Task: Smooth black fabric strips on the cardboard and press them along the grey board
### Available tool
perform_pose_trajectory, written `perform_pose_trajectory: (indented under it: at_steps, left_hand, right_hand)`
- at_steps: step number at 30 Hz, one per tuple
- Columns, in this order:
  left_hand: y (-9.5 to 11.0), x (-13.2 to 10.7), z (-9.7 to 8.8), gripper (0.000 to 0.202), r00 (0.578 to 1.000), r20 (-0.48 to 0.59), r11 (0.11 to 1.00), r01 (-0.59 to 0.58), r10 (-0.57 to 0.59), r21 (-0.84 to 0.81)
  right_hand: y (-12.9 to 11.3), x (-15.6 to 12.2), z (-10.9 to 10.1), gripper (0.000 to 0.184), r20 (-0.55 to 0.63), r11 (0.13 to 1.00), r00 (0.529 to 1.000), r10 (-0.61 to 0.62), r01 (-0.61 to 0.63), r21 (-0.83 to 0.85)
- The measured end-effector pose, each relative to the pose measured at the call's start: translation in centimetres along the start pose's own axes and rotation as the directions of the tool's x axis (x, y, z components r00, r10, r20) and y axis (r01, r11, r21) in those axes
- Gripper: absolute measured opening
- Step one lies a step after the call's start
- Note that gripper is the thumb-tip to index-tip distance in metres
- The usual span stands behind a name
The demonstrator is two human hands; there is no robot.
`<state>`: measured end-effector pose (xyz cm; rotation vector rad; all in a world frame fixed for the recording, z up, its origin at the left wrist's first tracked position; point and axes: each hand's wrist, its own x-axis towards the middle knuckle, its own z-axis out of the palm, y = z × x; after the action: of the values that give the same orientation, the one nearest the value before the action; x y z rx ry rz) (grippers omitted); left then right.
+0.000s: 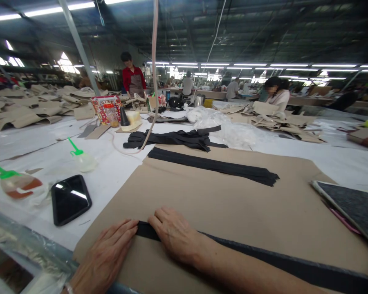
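Observation:
A long black fabric strip (245,250) lies across a tan sheet (221,204), running from between my hands to the lower right. My left hand (106,253) rests with its fingers stretched out, the tips touching the strip's left end. Just to the right, my right hand (173,232) is closed over the strip with curled fingers; its thumb and what is under the palm are hidden. My right forearm covers part of the strip. Farther up the sheet lies a flat stack of black strips (211,163). Behind it is a loose heap of black strips (174,139).
On the left lie a phone (71,200) and two green-tipped squeeze bottles (18,183) (82,159). A grey-topped slab (352,208) sits at right. A hose (154,73) hangs down to the table. Clear plastic (233,130) and tan pieces lie behind; people work beyond.

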<state>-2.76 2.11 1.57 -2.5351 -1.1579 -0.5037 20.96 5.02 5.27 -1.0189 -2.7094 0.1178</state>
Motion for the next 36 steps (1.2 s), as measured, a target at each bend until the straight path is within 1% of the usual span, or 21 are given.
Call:
perform_pose_trajectory:
  at_steps: [2,4,9,12,16,21,29,32,36]
  left_hand:
    - [0.0,0.1,-0.2,0.036,1.0,0.011,1.0,0.012,-0.012,-0.015]
    - [0.1,0.3,-0.3,0.036,0.999,0.028,0.999,0.036,-0.035,-0.04]
    - [0.0,0.8,-0.2,0.039,0.994,0.054,0.992,0.094,-0.09,-0.08]
    - [-0.1,1.1,0.0,0.044,0.99,0.109,0.992,0.095,-0.086,-0.087]
    - [-0.1,1.6,0.0,0.047,0.981,0.185,0.991,0.079,-0.058,-0.108]
    - [0.1,1.9,-0.2,0.052,0.98,0.197,0.996,0.051,-0.035,-0.076]
    - [0.7,2.0,-0.6,0.064,0.97,0.241,0.999,0.031,-0.033,0.014]
    - [1.0,2.3,-0.9,0.067,0.962,0.27,0.999,0.029,-0.037,0.036]
    - [1.3,2.4,-1.1,0.072,0.963,0.267,0.998,0.024,-0.039,0.058]
  right_hand:
    - [0.5,-0.4,-0.2,0.009,0.012,0.998,0.998,-0.064,0.064,-0.027]
    - [0.9,-0.7,-0.3,0.008,0.016,0.994,0.995,-0.103,0.103,-0.037]
    - [1.4,-1.3,-0.7,0.008,0.005,0.986,0.988,-0.155,0.155,-0.06]
    - [1.4,-1.5,-0.8,0.008,-0.004,0.982,0.985,-0.173,0.172,-0.083]
    - [1.6,-1.6,-0.9,0.008,-0.007,0.979,0.984,-0.179,0.178,-0.104]
    - [1.5,-2.0,-0.9,0.009,-0.002,0.979,0.984,-0.175,0.174,-0.11]
    - [1.2,-2.8,-1.3,0.017,0.012,0.982,0.988,-0.153,0.154,-0.113]
    - [1.4,-3.5,-1.7,0.016,0.023,0.984,0.991,-0.132,0.134,-0.116]
    - [1.6,-4.6,-2.3,0.013,0.042,0.984,0.991,-0.129,0.133,-0.119]
